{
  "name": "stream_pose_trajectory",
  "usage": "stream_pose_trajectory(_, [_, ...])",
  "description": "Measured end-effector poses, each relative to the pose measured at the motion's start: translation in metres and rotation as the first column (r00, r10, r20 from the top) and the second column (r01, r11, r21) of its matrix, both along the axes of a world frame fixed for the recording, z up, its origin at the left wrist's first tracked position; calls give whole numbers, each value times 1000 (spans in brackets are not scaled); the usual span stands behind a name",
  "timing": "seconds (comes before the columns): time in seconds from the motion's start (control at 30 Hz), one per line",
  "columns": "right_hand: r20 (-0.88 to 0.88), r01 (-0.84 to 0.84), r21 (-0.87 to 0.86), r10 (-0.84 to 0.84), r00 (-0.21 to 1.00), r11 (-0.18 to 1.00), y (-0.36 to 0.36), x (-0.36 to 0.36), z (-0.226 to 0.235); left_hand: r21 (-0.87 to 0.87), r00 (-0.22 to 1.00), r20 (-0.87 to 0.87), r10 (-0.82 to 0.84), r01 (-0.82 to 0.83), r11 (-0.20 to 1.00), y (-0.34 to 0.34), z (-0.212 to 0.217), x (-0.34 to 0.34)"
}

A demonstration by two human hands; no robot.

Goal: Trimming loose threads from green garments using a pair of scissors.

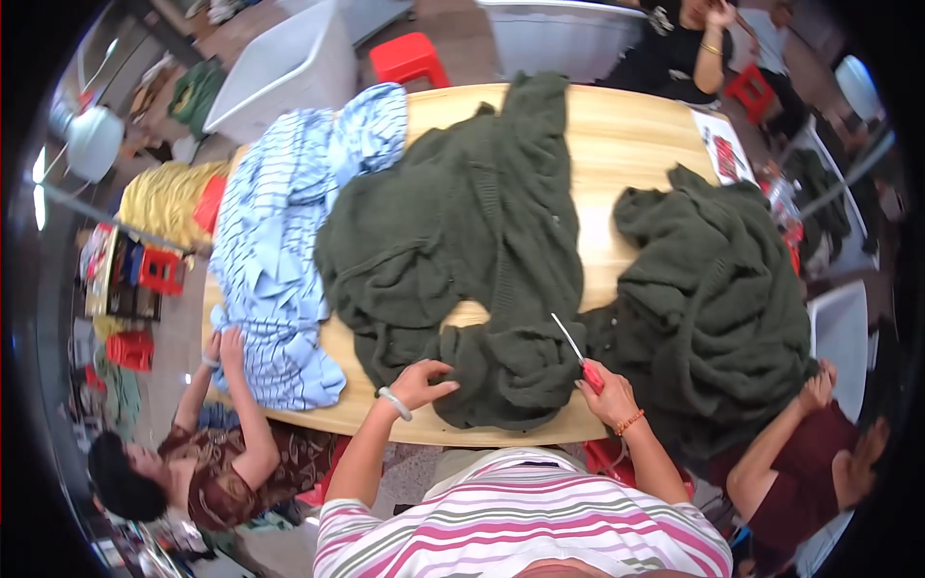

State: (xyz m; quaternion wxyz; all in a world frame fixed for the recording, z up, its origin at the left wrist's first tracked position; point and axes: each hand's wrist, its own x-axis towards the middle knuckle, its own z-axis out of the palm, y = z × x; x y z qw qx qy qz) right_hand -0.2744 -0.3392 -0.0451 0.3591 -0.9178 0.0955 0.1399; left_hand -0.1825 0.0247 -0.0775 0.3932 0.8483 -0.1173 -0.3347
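Observation:
A dark green knitted garment lies spread over the middle of the table, its near part bunched up right in front of me. At the left side of that bunched part is my left hand, thumb and fingers apart, nothing held. My right hand grips a red-handled tool with a thin, pointed metal blade. The blade points away and to the left, over the garment's right edge; whether it touches the knit I cannot tell. Close by on the right lies a second dark green knit heap.
A blue-and-white striped cloth pile covers the table's left, handled by a person. Another person touches the right heap. The wooden table has white bins and a red stool beyond it.

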Motion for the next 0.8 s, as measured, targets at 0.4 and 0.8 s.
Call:
stream_pose_trajectory(0.4, [15,-42,-32,42,999,999,51,61,4,-77,270,838,475,-803,591,195,10,209])
stream_pose_trajectory(0.8, [-139,56,-218,-88,986,974,105,118,-26,398,478,731,487,-879,263,357,-23,339])
